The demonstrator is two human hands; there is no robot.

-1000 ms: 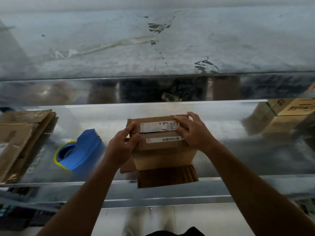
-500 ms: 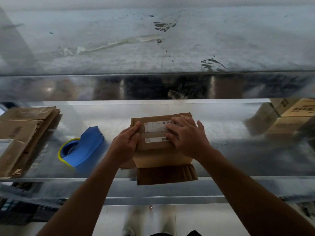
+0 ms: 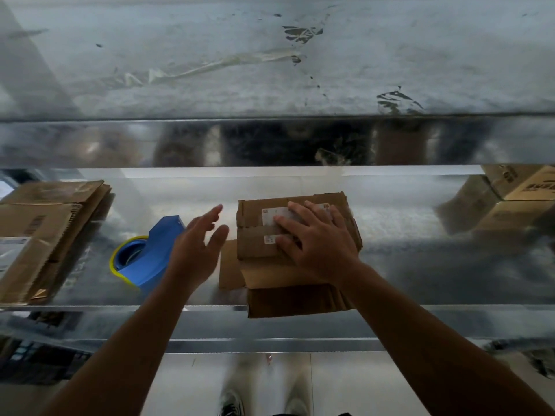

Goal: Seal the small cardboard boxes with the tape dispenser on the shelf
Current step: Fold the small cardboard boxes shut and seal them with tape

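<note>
On a metal shelf (image 3: 420,265), flattened cardboard (image 3: 45,235) lies far out at nine o'clock. Next comes a blue tape dispenser (image 3: 144,259), at nine o'clock of the small cardboard box (image 3: 255,250). The left hand (image 3: 195,250) hovers between them, fingers spread, holding nothing. The right hand (image 3: 318,244) presses flat on the box's closed flaps. More boxes (image 3: 522,190) stand at two o'clock.

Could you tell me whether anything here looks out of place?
A crumpled strip of clear tape lies on the upper shelf, and the cardboard under the small box overhangs the lower shelf's front edge.
</note>
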